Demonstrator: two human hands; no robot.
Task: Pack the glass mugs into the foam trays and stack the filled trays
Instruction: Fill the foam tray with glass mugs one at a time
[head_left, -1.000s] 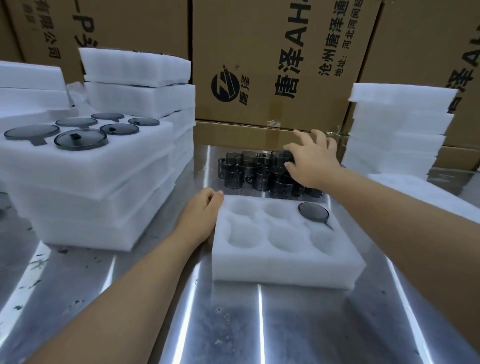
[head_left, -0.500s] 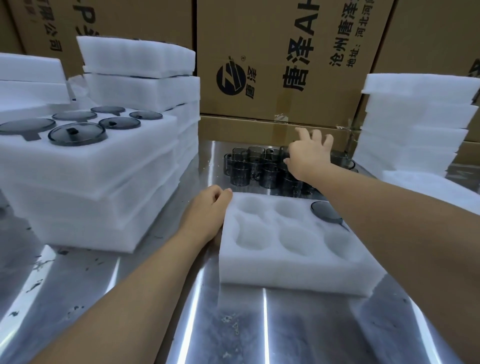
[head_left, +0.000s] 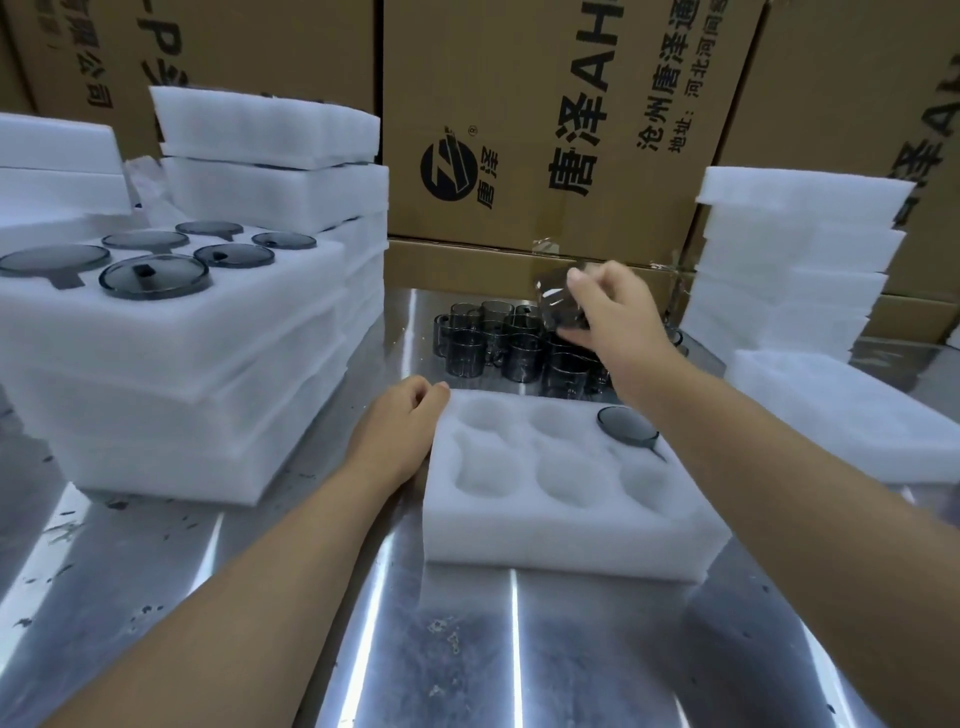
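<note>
Right hand (head_left: 615, 317) grips a glass mug (head_left: 557, 299) above the mug cluster (head_left: 493, 345) by the tabletop's (head_left: 311, 649) back edge; left hand (head_left: 400, 423) just rests loosely curled against the foam tray (head_left: 519, 535).

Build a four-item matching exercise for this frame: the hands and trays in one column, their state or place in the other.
Column one:
1. left hand
2. right hand
3. front foam tray
4. top tray of the left stack

Column two:
A. all six pockets filled
B. holds a glass mug above the loose mugs
C. one pocket filled, five empty
D. rests against the far left corner of the front foam tray

Pairs: 1-D, 2-B, 3-C, 4-A
</note>
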